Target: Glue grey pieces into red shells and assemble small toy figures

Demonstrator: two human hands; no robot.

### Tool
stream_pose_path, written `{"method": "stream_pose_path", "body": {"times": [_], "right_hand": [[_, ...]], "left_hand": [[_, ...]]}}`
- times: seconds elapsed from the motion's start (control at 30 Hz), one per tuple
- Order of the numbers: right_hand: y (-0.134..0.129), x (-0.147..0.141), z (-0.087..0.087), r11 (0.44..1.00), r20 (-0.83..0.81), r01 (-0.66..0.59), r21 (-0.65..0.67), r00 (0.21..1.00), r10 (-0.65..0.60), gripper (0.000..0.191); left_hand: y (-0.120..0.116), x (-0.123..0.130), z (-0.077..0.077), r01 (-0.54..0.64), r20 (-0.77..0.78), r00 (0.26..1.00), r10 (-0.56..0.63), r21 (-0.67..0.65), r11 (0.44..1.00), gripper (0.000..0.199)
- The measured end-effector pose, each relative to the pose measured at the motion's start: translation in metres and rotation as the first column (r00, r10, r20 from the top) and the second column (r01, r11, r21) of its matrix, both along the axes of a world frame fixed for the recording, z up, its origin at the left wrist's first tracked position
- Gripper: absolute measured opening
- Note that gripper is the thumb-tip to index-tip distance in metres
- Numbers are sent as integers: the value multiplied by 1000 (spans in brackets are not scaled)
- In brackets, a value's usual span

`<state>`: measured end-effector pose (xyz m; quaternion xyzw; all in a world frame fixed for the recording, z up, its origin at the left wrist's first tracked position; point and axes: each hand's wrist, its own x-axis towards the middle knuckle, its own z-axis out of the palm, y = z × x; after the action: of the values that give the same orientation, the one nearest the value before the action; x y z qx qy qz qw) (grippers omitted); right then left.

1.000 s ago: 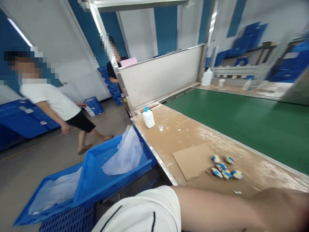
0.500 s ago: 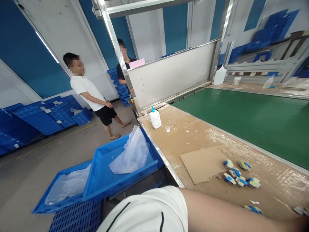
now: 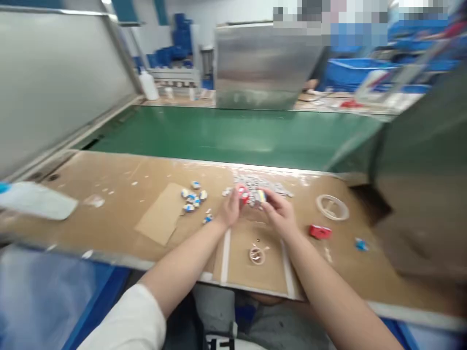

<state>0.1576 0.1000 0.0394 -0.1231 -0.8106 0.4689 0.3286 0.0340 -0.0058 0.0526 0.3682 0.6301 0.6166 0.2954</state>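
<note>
Both of my hands are over the brown work surface, close together. My left hand (image 3: 230, 208) is closed on a small red piece (image 3: 242, 194). Just to its right, my right hand (image 3: 280, 210) grips a small blue, white and yellow piece (image 3: 261, 196) between thumb and fingers. Behind and between the hands lies a pile of small grey parts (image 3: 272, 185). A second red piece (image 3: 320, 232) rests to the right of my right forearm. Several blue-and-white pieces (image 3: 196, 200) form a group left of my left hand. Motion blur hides fine detail.
A green belt (image 3: 233, 136) runs behind the brown surface (image 3: 120, 194). Cardboard (image 3: 160, 214) and a white bottle (image 3: 40, 199) are on the left. A white ring (image 3: 332, 207) and a dark panel (image 3: 423, 194) stand right. A small ring (image 3: 257, 254) lies nearer me.
The view has swung right, from the blue trays and two people at the left to the work surface. Both hands now show, each holding a small piece.
</note>
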Motion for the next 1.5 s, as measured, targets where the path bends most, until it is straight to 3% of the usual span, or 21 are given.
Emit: {"method": "stream_pose_path", "body": {"times": [0.07,0.13,0.43,0.63,0.83,0.97,1.13,1.5], "right_hand": [[5,18,-4,997,-18,46,-57,999,-47,54],[4,18,-5,995,-34,22,-99,999,-26,56],[-2,11,-1,995,-89,-6,-98,996,-3,49],[-3,10,4,998,-59,54,-41,997,-56,48],[-6,9,6,998,-33,58,28,998,-57,44],[-5,10,7,995,-42,78,60,996,-75,41],[-3,11,9,991,-17,67,116,998,-66,40],[-2,4,-3,989,-23,83,126,997,-80,47]], "left_hand": [[3,-7,-13,38,19,999,-39,69,997,71],[2,-10,-18,40,-7,999,-39,112,993,73],[4,-10,-15,84,142,984,-103,135,987,69],[3,-8,-8,80,117,989,-91,95,992,71],[4,-10,-15,87,144,985,-98,79,993,72],[1,-14,-19,66,-26,998,-64,67,996,67],[-3,-17,-14,47,-303,953,-19,84,995,60],[-10,-12,-7,10,-423,906,-16,-16,1000,61]]}}
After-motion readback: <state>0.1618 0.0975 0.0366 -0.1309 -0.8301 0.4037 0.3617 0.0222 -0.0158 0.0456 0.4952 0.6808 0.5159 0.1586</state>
